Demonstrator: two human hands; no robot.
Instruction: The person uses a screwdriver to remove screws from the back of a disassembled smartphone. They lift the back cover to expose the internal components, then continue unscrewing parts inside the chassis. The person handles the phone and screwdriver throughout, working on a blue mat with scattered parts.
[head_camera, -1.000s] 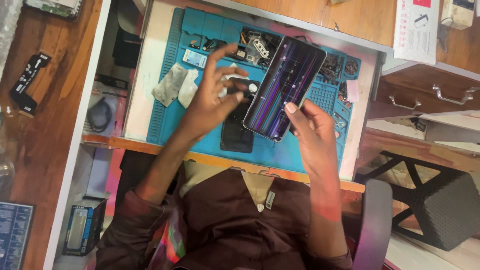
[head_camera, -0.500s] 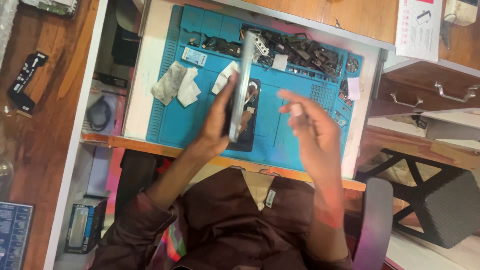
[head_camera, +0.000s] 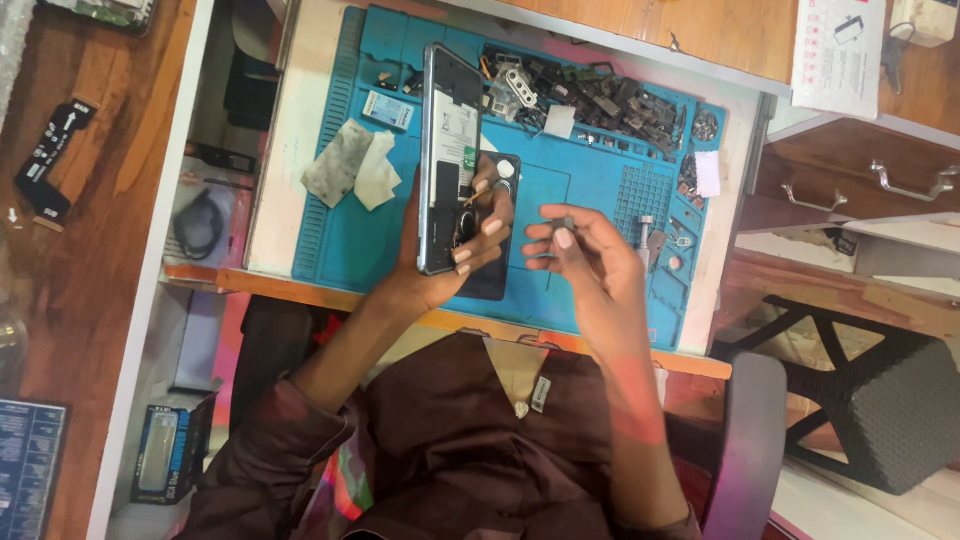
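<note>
The left hand (head_camera: 440, 250) grips the opened phone (head_camera: 450, 150) on edge above the mat (head_camera: 590, 190), while the right hand (head_camera: 580, 250) pinches a small tool (head_camera: 563, 222); a slip could scratch its exposed insides.

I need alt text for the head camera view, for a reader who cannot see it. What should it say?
Seen from above, a person's left hand holds an opened phone over a blue work mat, while the right hand pinches a small grey tool beside it. Small metal parts lie heaped along the mat's far edge, and crumpled wipes lie to the left.
</note>
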